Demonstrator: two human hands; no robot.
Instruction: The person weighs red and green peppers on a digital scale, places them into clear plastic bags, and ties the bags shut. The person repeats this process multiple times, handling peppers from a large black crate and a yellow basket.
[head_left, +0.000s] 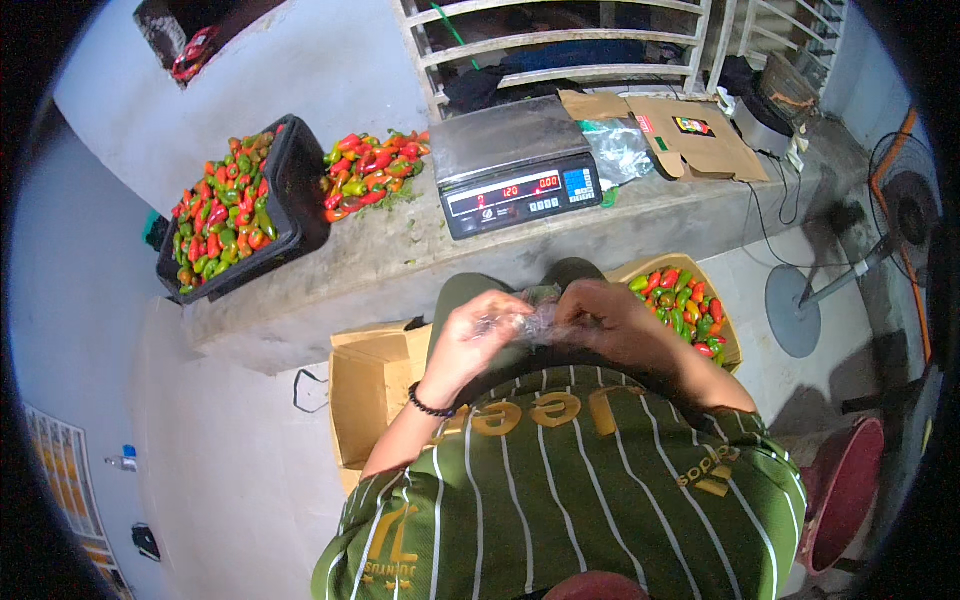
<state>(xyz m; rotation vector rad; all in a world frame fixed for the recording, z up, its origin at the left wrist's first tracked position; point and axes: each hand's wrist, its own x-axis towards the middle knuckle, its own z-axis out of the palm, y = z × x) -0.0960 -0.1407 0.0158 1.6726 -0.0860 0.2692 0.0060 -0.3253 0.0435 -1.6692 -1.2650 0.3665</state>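
Note:
Over my lap, my left hand (476, 332) pinches a thin, clear plastic bag (536, 318). My right hand (600, 312), fingers curled, grips the same bag just beside it. Ahead of me on the concrete ledge (380, 265) sits a digital scale (512, 150) with nothing on its metal plate. Red and green peppers (370, 160) lie loose to its left. To my right, partly behind my arm, a cardboard box (732, 345) holds more peppers (680, 300).
A black crate (292, 195) of peppers sits on the ledge at left. Plastic bags (617, 150) and flattened cardboard (735, 160) lie right of the scale. An open carton (358, 385) stands left of me. A fan stand (793, 310), cables and a red bucket (845, 485) are at right.

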